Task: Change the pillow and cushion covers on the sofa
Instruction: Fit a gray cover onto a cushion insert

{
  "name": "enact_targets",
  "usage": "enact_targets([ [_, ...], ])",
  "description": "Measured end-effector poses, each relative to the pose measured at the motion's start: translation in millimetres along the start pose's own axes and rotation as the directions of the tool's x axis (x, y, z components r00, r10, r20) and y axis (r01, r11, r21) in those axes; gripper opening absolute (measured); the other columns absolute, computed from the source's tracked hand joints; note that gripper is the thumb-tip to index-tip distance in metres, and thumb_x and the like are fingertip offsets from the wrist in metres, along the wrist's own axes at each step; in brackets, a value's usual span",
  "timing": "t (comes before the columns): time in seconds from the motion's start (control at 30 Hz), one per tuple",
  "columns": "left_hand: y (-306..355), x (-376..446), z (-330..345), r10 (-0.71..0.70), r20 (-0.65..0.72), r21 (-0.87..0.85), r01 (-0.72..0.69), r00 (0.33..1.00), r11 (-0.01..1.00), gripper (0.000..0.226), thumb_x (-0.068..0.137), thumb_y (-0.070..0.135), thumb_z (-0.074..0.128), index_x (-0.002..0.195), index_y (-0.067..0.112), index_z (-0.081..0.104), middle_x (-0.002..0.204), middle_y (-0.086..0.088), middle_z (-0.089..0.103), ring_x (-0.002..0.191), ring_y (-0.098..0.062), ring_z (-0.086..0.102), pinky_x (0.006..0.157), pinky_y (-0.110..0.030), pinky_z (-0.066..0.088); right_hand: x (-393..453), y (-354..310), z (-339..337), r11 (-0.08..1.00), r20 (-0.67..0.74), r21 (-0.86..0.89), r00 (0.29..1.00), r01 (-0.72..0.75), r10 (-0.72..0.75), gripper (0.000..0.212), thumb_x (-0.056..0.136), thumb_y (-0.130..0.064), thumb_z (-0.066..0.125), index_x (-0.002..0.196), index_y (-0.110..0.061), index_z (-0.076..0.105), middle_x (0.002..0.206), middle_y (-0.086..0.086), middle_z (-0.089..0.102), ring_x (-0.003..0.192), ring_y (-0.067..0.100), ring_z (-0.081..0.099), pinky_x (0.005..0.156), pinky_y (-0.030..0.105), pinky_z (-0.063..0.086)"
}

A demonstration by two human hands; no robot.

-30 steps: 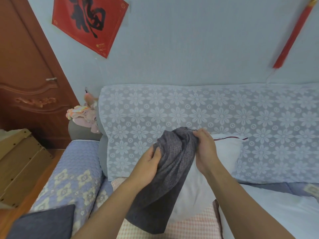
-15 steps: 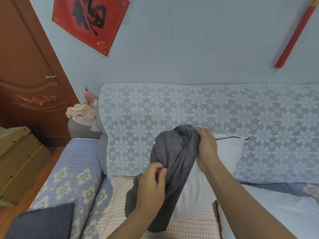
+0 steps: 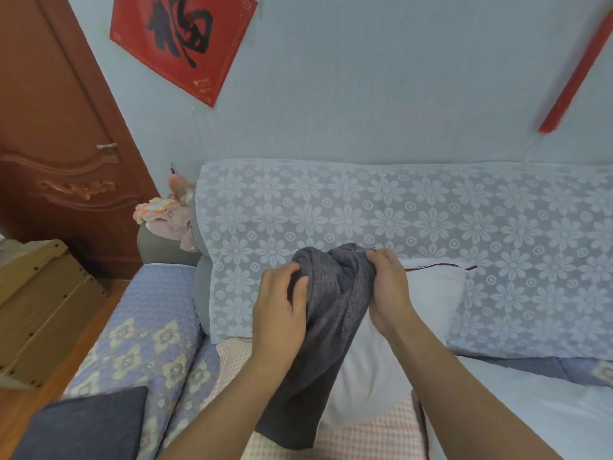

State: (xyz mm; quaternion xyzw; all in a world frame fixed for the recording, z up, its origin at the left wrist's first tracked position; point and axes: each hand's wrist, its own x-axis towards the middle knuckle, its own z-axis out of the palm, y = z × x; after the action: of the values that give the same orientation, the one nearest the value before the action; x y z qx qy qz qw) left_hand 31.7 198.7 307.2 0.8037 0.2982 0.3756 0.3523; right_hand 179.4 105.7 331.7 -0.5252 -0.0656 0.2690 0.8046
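Two hands on the grey cover (image 3: 335, 313), bunched above the white pillow (image 3: 428, 293) on the sofa (image 3: 431, 227).
Left hand (image 3: 282, 307) grips the gathered left side, fingers curled into the fabric; right hand (image 3: 388, 287) pinches the stitched top edge. Cover hangs to the checked seat pad (image 3: 365, 436). Risk: opening isn't found or spread, so the cover may go on twisted or inside out. One-sided grip could drop the bunch.

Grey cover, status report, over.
Left hand and right hand both grip grey cover, bunched. Bare white pillow behind it. Nothing obstructing.
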Motion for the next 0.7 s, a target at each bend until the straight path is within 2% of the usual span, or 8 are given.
enact_targets([
  [0.07,0.8,9.0,-0.8,-0.010,0.118,0.007,0.009,0.993,1.000,0.039,0.101,0.039,0.056,0.140,0.033,0.052,0.122,0.016,0.054,0.111,0.000,0.052,0.088,-0.004,0.035,0.2,0.0,0.9,1.000,0.002,-0.005,1.000,-0.003,0.003,0.030,0.096,-0.009,0.054,0.070,-0.019,0.042,0.069,0.000,0.048,0.068,0.014,0.044,0.069,0.034,0.038],
  [0.2,-1.8,16.8,-1.0,0.031,0.205,0.147,-0.062,0.978,0.987,0.037,0.093,0.042,0.068,0.130,0.035,0.064,0.110,0.007,0.042,0.101,-0.008,0.048,0.092,-0.019,0.041,0.8,0.4,-3.1,1.000,-0.002,-0.015,1.000,-0.013,0.013,0.030,0.095,-0.010,0.055,0.070,-0.020,0.043,0.070,0.001,0.048,0.069,0.016,0.044,0.069,0.036,0.038],
  [0.27,-1.0,19.7,0.1,0.046,0.224,0.023,-0.053,0.974,0.998,0.036,0.091,0.031,0.074,0.125,0.036,0.064,0.113,0.010,0.044,0.108,-0.004,0.047,0.100,-0.015,0.037,-0.5,1.6,-2.9,1.000,0.000,0.010,1.000,-0.019,0.019,0.031,0.096,-0.009,0.054,0.070,-0.019,0.043,0.069,0.001,0.049,0.067,0.015,0.046,0.069,0.035,0.040],
  [0.37,3.5,16.9,4.6,-0.172,0.284,-0.316,0.262,0.943,0.912,0.039,0.093,0.016,0.071,0.109,0.046,0.052,0.115,0.013,0.065,0.106,0.000,0.062,0.097,-0.021,0.048,-1.8,1.7,-0.5,0.999,0.000,0.041,1.000,-0.029,0.029,0.030,0.096,-0.008,0.054,0.071,-0.019,0.043,0.068,0.000,0.050,0.066,0.015,0.047,0.070,0.036,0.041],
  [0.43,0.5,10.9,11.4,-0.276,0.276,-0.365,0.366,0.921,0.856,0.032,0.098,0.016,0.064,0.104,0.043,0.048,0.115,0.003,0.070,0.101,-0.008,0.067,0.089,-0.025,0.050,-1.8,1.2,-1.5,0.998,-0.004,0.051,0.999,-0.037,0.038,0.025,0.096,-0.008,0.054,0.074,-0.017,0.044,0.070,0.002,0.052,0.069,0.016,0.049,0.074,0.038,0.042],
  [0.5,-2.0,4.2,13.9,-0.249,0.334,-0.325,0.359,0.909,0.875,0.025,0.103,0.020,0.057,0.114,0.042,0.052,0.123,0.006,0.067,0.109,-0.002,0.064,0.094,-0.021,0.047,-4.2,0.7,-2.8,0.997,-0.003,0.064,0.999,-0.041,0.042,0.027,0.097,-0.007,0.053,0.073,-0.016,0.043,0.066,0.000,0.054,0.064,0.014,0.051,0.071,0.034,0.044],
  [0.6,-11.8,6.7,11.6,-0.181,0.415,-0.217,0.290,0.892,0.932,0.033,0.101,0.027,0.060,0.132,0.038,0.057,0.136,0.012,0.049,0.127,0.000,0.049,0.114,-0.024,0.036,-9.2,1.9,-3.3,0.997,0.002,0.058,0.999,-0.043,0.043,0.029,0.098,-0.006,0.050,0.071,-0.016,0.042,0.062,-0.003,0.055,0.057,0.009,0.052,0.064,0.030,0.044],
  [0.7,-12.3,7.8,4.4,-0.068,0.466,-0.101,0.130,0.882,0.986,0.042,0.094,0.027,0.070,0.128,0.043,0.053,0.125,0.015,0.040,0.123,0.000,0.043,0.111,-0.015,0.030,-11.0,1.7,-4.9,0.996,-0.002,0.071,0.999,-0.048,0.048,0.027,0.098,-0.007,0.051,0.073,-0.016,0.044,0.064,-0.002,0.056,0.061,0.011,0.053,0.066,0.031,0.045],
])
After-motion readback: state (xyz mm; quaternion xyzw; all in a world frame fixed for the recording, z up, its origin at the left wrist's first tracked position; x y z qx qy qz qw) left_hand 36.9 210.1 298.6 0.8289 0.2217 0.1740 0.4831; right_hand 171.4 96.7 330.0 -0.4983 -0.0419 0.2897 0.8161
